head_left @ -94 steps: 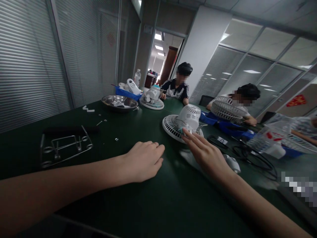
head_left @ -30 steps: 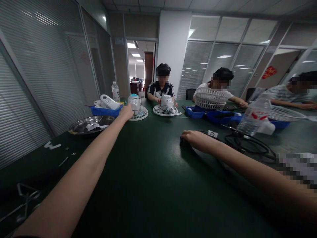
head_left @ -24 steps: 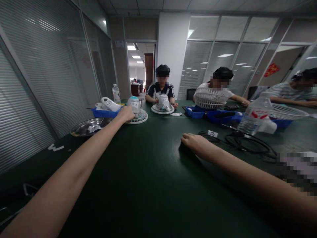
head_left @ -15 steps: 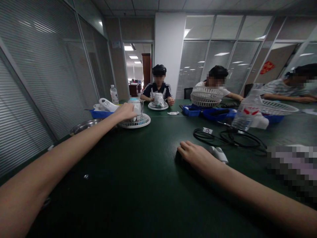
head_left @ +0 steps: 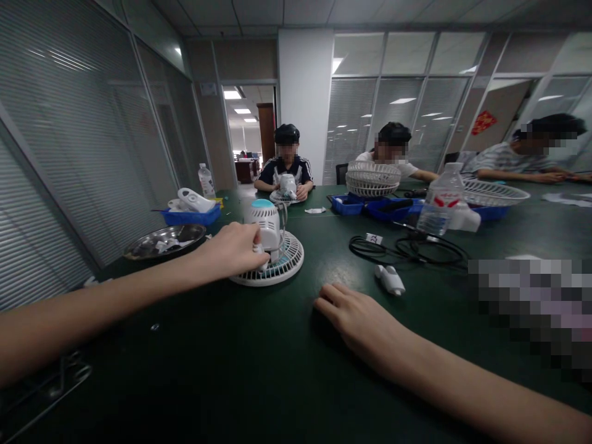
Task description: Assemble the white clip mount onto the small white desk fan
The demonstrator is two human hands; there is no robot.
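Note:
My left hand (head_left: 235,250) is closed on the small white desk fan (head_left: 263,227), gripping a white part low on its side. The fan has a light-blue top on its motor housing and stands on a round slotted white grille (head_left: 291,262). My fingers hide part of the gripped piece. My right hand (head_left: 354,311) rests palm down on the dark green table, fingers loosely bent and slightly apart, with no object visible in it; its fingertips are partly hidden. A small white plastic part (head_left: 390,280) lies just beyond the right hand, apart from it.
A metal bowl (head_left: 134,248) and a blue tray (head_left: 210,216) with white parts stand at left. Black cable (head_left: 419,262), a water bottle (head_left: 437,206) and stacked white fan grilles (head_left: 374,179) are at right. A person (head_left: 287,166) across the table handles another fan; others sit rightward.
My left hand has drawn the fan and its grille nearer, toward the right. The right hand stays on the table. The view has shifted slightly, and the small white part now shows fully.

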